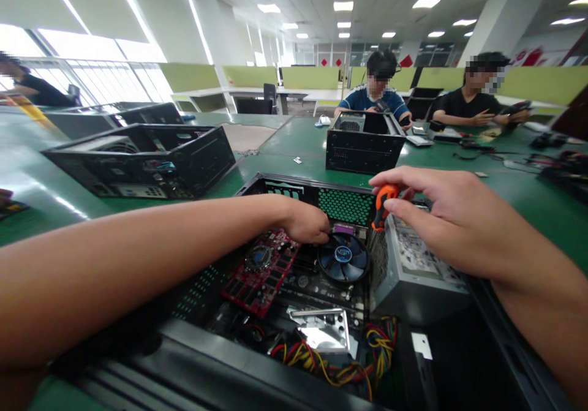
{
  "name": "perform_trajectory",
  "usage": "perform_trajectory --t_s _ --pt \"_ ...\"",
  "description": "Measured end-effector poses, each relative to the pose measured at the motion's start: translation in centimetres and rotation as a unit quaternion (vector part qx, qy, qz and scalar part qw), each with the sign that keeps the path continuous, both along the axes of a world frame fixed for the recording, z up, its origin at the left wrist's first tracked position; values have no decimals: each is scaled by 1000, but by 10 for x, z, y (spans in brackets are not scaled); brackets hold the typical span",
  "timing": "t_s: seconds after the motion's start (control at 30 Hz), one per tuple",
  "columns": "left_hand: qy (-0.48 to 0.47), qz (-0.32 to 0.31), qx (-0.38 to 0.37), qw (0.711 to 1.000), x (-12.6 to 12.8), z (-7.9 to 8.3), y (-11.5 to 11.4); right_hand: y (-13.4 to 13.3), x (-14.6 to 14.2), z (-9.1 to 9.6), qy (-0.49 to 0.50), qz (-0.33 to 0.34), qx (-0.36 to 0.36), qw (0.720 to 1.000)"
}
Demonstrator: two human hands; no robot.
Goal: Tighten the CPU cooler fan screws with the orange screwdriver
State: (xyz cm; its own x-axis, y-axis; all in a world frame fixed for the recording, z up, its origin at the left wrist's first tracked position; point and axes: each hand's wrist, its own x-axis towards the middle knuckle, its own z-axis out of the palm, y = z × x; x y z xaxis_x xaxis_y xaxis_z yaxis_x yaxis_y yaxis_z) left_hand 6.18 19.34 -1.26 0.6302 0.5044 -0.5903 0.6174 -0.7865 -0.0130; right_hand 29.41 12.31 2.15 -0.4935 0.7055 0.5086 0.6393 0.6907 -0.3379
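My right hand [441, 215] grips a screwdriver [382, 207] by its orange-and-black handle, which stands nearly upright beside the power supply [390, 276]. The shaft and tip do not show clearly. My left hand [309, 222] reaches into an open computer case [206, 343], its fingers curled at the upper left edge of a black cooling fan [343, 256]. Whatever those fingers hold is hidden. A red graphics card [257, 276] sits left of the fan, below my left wrist. Bundled multicoloured cables [379, 343] and a shiny metal bracket [321, 331] lie nearer to me.
A second open case [193, 160] stands on the green table [298, 135] to the left, with another case [138, 114] behind it. Across the table, a person [376, 92] sits behind a case [362, 147]. Another person [478, 98] holds a dark object farther right, near loose cables.
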Motion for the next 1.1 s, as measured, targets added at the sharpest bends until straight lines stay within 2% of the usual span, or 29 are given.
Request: perform_trajectory --t_s 0.8,1.1 --pt "4 1 -1 1000 0 0 0 2 -1 -2 -17 -8 9 1000" --pt "7 10 -8 1000 0 1 0 5 3 -4 -24 -45 14 999"
